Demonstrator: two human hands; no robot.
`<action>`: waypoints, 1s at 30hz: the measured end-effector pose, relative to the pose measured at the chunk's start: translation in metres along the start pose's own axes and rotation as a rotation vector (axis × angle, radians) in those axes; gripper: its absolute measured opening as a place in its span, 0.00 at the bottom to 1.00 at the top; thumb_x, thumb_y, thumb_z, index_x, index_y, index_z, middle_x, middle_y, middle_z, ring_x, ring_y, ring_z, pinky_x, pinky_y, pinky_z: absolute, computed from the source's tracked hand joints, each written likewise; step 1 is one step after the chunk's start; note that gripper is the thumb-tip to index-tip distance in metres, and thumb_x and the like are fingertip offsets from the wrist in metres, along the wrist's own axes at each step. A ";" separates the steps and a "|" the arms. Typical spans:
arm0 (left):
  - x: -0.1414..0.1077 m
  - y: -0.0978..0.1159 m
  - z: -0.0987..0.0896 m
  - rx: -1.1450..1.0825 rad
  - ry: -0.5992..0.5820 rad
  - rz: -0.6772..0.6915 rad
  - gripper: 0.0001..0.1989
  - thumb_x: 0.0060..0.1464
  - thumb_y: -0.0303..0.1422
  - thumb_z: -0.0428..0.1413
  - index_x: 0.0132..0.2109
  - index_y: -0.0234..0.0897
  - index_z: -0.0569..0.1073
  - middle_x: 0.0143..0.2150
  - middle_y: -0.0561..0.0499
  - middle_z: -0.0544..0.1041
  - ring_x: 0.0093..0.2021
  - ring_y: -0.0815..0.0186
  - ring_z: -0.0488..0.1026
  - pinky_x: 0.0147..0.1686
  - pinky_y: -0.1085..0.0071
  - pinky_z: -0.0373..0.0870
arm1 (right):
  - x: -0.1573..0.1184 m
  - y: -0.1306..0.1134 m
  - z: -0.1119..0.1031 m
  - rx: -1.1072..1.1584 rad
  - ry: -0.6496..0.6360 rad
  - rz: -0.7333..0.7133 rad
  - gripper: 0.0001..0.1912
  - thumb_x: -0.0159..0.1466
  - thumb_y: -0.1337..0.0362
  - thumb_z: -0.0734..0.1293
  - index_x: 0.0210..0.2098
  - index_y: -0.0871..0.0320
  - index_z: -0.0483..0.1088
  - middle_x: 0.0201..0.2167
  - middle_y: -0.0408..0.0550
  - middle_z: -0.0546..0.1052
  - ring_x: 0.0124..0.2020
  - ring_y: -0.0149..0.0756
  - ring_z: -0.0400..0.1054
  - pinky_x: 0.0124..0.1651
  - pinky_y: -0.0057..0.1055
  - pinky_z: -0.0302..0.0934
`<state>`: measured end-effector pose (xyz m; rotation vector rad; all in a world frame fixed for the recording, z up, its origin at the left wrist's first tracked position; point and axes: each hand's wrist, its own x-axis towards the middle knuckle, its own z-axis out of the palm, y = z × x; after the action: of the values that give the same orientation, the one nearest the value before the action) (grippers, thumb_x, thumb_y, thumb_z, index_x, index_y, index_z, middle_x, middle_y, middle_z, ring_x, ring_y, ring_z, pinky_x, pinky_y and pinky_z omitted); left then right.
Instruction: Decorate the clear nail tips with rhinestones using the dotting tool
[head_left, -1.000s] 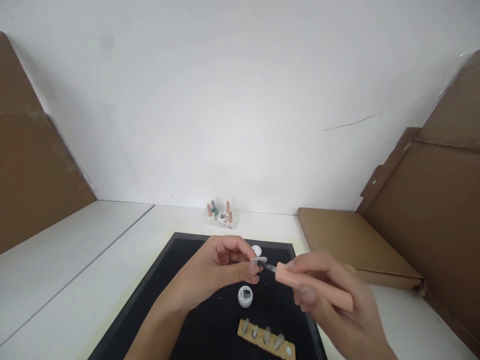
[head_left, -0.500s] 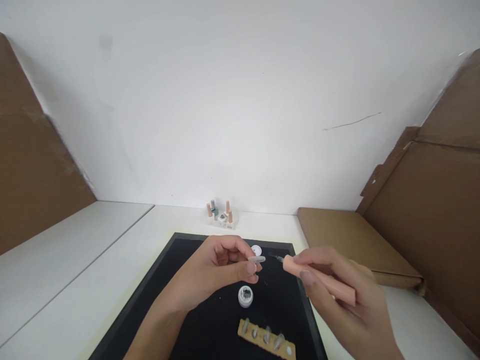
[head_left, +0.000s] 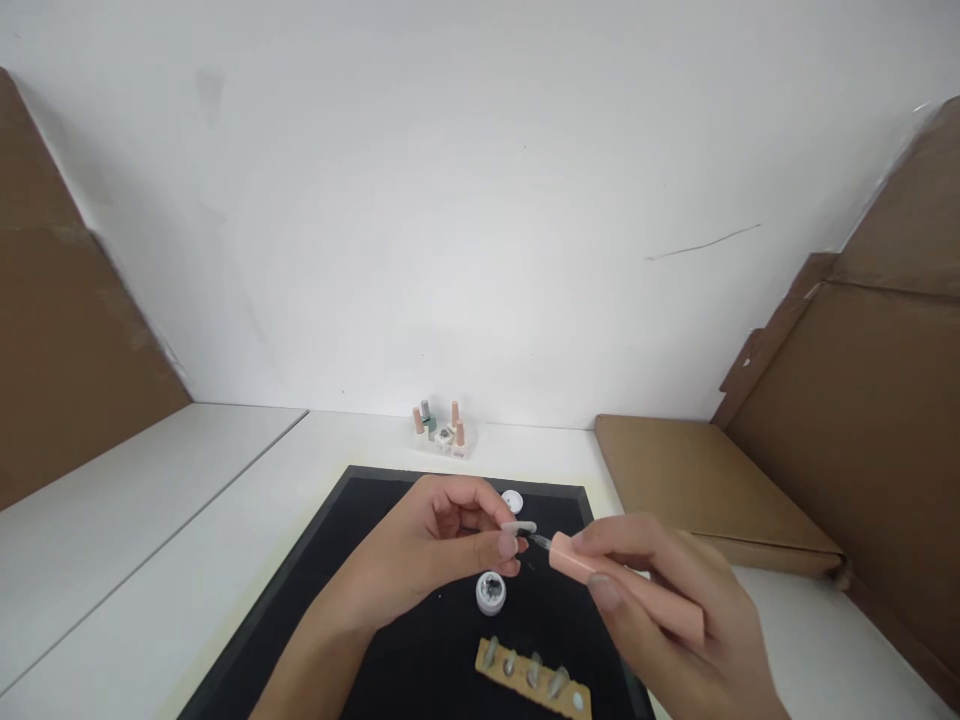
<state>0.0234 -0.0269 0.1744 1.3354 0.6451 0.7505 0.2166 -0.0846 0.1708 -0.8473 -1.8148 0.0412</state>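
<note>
Between thumb and forefinger, my left hand (head_left: pixel 435 545) pinches a pale nail tip (head_left: pixel 520 526) above the black mat (head_left: pixel 420 640). My right hand (head_left: pixel 667 600) grips a peach-coloured brush handle (head_left: pixel 630 590), its bristles (head_left: pixel 539 541) reaching to the underside of the nail tip; whether they touch is hard to tell. Below my left hand stands a small open white jar (head_left: pixel 491 594) with dark, shiny contents. Nearer the front lies a tan strip (head_left: pixel 534 680) bearing several translucent nail tips. A round white lid (head_left: pixel 512 501) rests behind my left fingertips.
A clear tray (head_left: pixel 444 445) with several small bottles stands by the white wall. To the right lies a flat cardboard box (head_left: pixel 705 480), beside an upright cardboard panel (head_left: pixel 862 390). Another cardboard panel (head_left: pixel 67 310) rises at the left.
My right hand has moved left with the brush, bringing the bristles up to the nail tip. The nail tip in my left hand has shifted slightly right and down.
</note>
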 end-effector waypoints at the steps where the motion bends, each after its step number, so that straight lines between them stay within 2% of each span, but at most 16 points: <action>1: 0.000 0.000 0.000 -0.001 -0.002 0.003 0.07 0.50 0.33 0.65 0.30 0.32 0.77 0.27 0.51 0.78 0.29 0.70 0.73 0.30 0.76 0.66 | -0.001 0.000 0.000 0.007 0.003 0.003 0.06 0.67 0.61 0.61 0.34 0.53 0.67 0.18 0.38 0.73 0.13 0.27 0.61 0.16 0.23 0.56; 4: 0.000 0.001 0.001 -0.014 0.010 0.009 0.06 0.48 0.31 0.65 0.31 0.33 0.77 0.27 0.52 0.79 0.29 0.70 0.74 0.31 0.76 0.67 | -0.001 -0.003 -0.001 0.028 -0.032 0.003 0.06 0.67 0.59 0.61 0.37 0.52 0.68 0.20 0.40 0.76 0.15 0.28 0.65 0.19 0.23 0.61; 7: -0.002 0.000 0.001 -0.016 0.011 0.009 0.05 0.48 0.30 0.65 0.31 0.33 0.77 0.26 0.52 0.79 0.29 0.70 0.74 0.30 0.76 0.67 | 0.001 -0.004 -0.002 0.009 -0.088 0.005 0.04 0.65 0.64 0.62 0.37 0.53 0.68 0.22 0.41 0.77 0.17 0.28 0.67 0.20 0.22 0.63; 11: -0.001 -0.001 0.000 -0.001 -0.003 0.003 0.04 0.50 0.30 0.64 0.31 0.33 0.78 0.27 0.52 0.79 0.29 0.71 0.74 0.30 0.77 0.66 | 0.001 -0.004 -0.002 -0.005 -0.035 -0.009 0.03 0.63 0.67 0.63 0.34 0.54 0.68 0.18 0.38 0.75 0.14 0.26 0.64 0.19 0.21 0.61; 14: 0.000 0.000 0.001 -0.008 -0.005 0.009 0.05 0.49 0.31 0.65 0.31 0.33 0.78 0.27 0.52 0.79 0.29 0.71 0.74 0.30 0.77 0.66 | 0.000 -0.004 -0.001 0.017 0.012 -0.021 0.03 0.63 0.66 0.63 0.36 0.53 0.69 0.20 0.40 0.77 0.15 0.28 0.67 0.19 0.22 0.62; 20: 0.000 0.001 0.002 -0.020 0.015 -0.008 0.07 0.47 0.31 0.66 0.30 0.33 0.77 0.26 0.52 0.79 0.28 0.70 0.74 0.29 0.76 0.66 | 0.001 -0.005 0.000 -0.022 0.001 -0.018 0.06 0.59 0.70 0.64 0.33 0.54 0.71 0.21 0.42 0.78 0.17 0.31 0.71 0.21 0.24 0.66; 25: -0.001 0.001 0.001 -0.017 0.016 -0.015 0.07 0.47 0.32 0.66 0.30 0.33 0.78 0.27 0.52 0.78 0.29 0.70 0.75 0.29 0.77 0.67 | -0.001 -0.004 0.005 -0.015 0.106 -0.038 0.07 0.61 0.64 0.62 0.32 0.52 0.72 0.19 0.43 0.77 0.15 0.32 0.69 0.18 0.26 0.65; 27: -0.001 0.001 0.001 -0.019 0.012 -0.014 0.06 0.47 0.31 0.66 0.30 0.33 0.78 0.26 0.52 0.78 0.29 0.70 0.75 0.29 0.77 0.67 | -0.001 -0.004 0.005 -0.022 0.097 -0.068 0.07 0.62 0.64 0.62 0.32 0.52 0.73 0.19 0.43 0.78 0.16 0.32 0.70 0.18 0.25 0.65; 30: 0.000 0.001 0.000 -0.024 0.013 -0.017 0.05 0.48 0.30 0.66 0.30 0.33 0.78 0.26 0.52 0.78 0.28 0.71 0.74 0.29 0.77 0.67 | 0.000 -0.004 0.003 -0.064 0.034 -0.044 0.06 0.59 0.68 0.64 0.32 0.53 0.73 0.21 0.43 0.79 0.18 0.32 0.72 0.22 0.25 0.67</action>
<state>0.0233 -0.0271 0.1751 1.3031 0.6552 0.7518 0.2121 -0.0864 0.1716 -0.8484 -1.8104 -0.0596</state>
